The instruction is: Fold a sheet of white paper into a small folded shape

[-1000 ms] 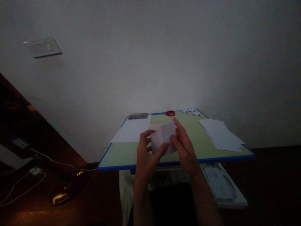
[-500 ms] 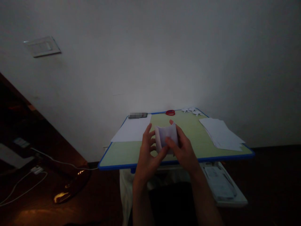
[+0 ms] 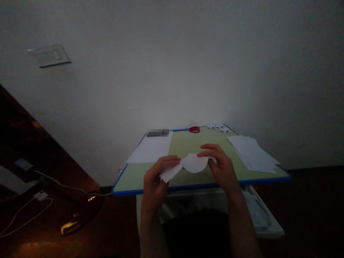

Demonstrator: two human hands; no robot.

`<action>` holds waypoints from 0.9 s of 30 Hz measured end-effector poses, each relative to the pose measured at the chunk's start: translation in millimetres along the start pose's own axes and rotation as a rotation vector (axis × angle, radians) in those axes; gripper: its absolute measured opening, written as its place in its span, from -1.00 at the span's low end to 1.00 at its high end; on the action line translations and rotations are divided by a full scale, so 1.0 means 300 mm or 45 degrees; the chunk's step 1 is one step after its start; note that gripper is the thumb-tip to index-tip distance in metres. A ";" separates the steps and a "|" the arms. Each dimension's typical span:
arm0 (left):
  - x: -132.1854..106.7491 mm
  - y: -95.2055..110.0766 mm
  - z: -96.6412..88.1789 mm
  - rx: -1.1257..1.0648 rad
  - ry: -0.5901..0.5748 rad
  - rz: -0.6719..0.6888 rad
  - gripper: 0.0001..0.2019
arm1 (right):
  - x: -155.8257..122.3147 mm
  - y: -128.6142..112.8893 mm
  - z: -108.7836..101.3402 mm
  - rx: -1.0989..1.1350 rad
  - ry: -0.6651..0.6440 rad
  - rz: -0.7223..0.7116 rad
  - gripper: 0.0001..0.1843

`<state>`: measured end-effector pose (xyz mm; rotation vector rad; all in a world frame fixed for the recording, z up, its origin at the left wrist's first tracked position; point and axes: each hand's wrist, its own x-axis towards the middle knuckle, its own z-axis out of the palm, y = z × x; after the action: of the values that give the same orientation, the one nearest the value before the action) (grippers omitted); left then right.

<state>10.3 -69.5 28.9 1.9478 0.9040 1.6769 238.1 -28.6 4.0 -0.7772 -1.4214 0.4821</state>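
Observation:
A piece of white paper [image 3: 195,163] is stretched between my two hands, over the near part of the green tabletop. Its left part is flat and slanted; the middle narrows, and the right part bows downward with a rounded lower edge. My left hand [image 3: 158,175] pinches the left end, fingers on top and thumb below. At the right end my right hand [image 3: 220,165] grips the paper between thumb and fingers. Part of each end is hidden by the fingers.
The green table [image 3: 145,177] has a blue edge. White sheets [image 3: 153,148] lie left, under a dark blurred object [image 3: 157,133]. Red-handled scissors [image 3: 194,129] and small white paper pieces [image 3: 219,127] are at the back. A paper stack [image 3: 254,154] lies right, above an open drawer [image 3: 258,211].
The paper was curled compactly between both hands; now it is opened out sideways. My hands have moved apart, left hand to the left and right hand to the right.

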 end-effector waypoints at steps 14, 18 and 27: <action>-0.068 0.034 -0.093 -0.428 -0.583 -0.225 -0.38 | -0.027 -0.052 -0.013 0.457 0.192 0.387 -0.87; -0.031 0.023 -0.034 -0.340 -0.062 -0.185 -0.75 | -0.043 -0.094 -0.014 0.495 0.085 0.381 -0.78; 0.000 0.061 0.041 -0.145 0.015 -0.413 -0.61 | -0.059 -0.136 0.004 0.611 -0.123 0.148 -0.52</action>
<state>26.1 -81.1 39.2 1.6184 1.0411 1.5162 228.6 -68.5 21.4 -0.4523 -1.2802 0.9208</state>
